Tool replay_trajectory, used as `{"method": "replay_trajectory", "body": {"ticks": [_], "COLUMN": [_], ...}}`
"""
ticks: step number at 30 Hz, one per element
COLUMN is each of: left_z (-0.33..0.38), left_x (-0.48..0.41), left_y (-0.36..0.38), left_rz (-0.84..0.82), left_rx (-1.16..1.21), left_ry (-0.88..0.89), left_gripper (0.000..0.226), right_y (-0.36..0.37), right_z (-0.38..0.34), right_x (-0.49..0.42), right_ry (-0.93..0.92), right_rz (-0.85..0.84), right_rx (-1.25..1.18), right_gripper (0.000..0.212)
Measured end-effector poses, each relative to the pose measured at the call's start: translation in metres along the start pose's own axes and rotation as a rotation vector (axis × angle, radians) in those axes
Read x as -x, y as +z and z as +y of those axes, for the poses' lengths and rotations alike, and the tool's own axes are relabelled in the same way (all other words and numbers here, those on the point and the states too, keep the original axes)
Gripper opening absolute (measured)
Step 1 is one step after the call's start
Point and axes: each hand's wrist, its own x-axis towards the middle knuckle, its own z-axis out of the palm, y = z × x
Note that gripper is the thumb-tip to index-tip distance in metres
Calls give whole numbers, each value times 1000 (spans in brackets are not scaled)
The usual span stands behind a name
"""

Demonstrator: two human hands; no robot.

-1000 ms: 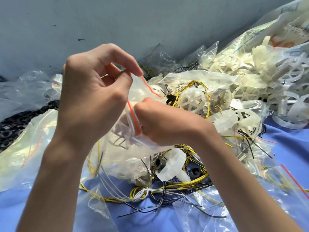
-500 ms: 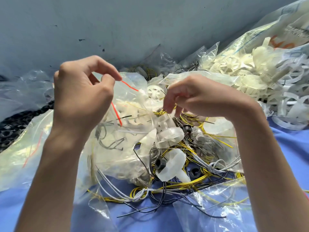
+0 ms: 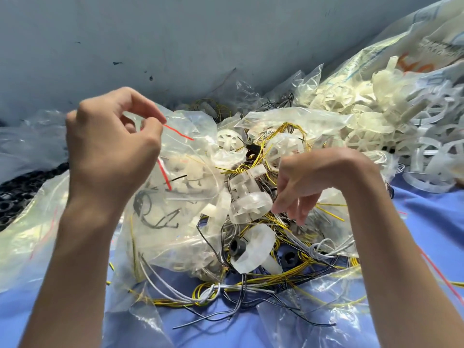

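Head view: left hand (image 3: 110, 151) pinches zip bag (image 3: 175, 219) of plastic wheels (image 3: 192, 172); right hand (image 3: 319, 177) slack.

Surface: blue cloth (image 3: 431, 222)
Middle: tangled yellow, grey and black wires (image 3: 226, 292), zip bag (image 3: 173, 229) of parts at their left
Right: white plastic wheels (image 3: 426, 182)
Front: clear bags (image 3: 313, 320)

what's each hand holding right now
Left hand: pinches the rim of the clear bag.
Right hand: open, holding nothing.

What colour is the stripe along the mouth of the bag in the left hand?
Red: the stripe on the clear bag shows best in the head view.
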Motion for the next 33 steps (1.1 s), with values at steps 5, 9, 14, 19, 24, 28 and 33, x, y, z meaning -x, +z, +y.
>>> {"method": "replay_trajectory", "body": {"ticks": [5,9,14,19,24,28,33], "left_z": [35,55,44,42,45,46,44], "left_x": [19,45,77,93,101,97,103], "left_y": [1,22,69,86,86,83,85], "left_rz": [-184,-672,-1130,-1122,-1082,-1069,-1104], "left_rx": [-20,106,-211,-305,-307,-234,-243], "left_ry": [279,463,594,693,718,678,699], "left_gripper": [13,19,37,45,35,24,24], "right_y": [-1,-3,-3,-4,-4,-5,-5], "right_z": [8,12,11,11,10,9,10], "right_x": [-1,-1,0,1,-1,-2,-2], "right_ry": [-45,-69,-92,-104,-120,-140,-153], "right_rz": [18,74,82,85,108,119,133], "right_rx": [-119,-183,-211,-222,-223,-217,-203], "right_gripper": [28,24,27,31,34,37,33]}}
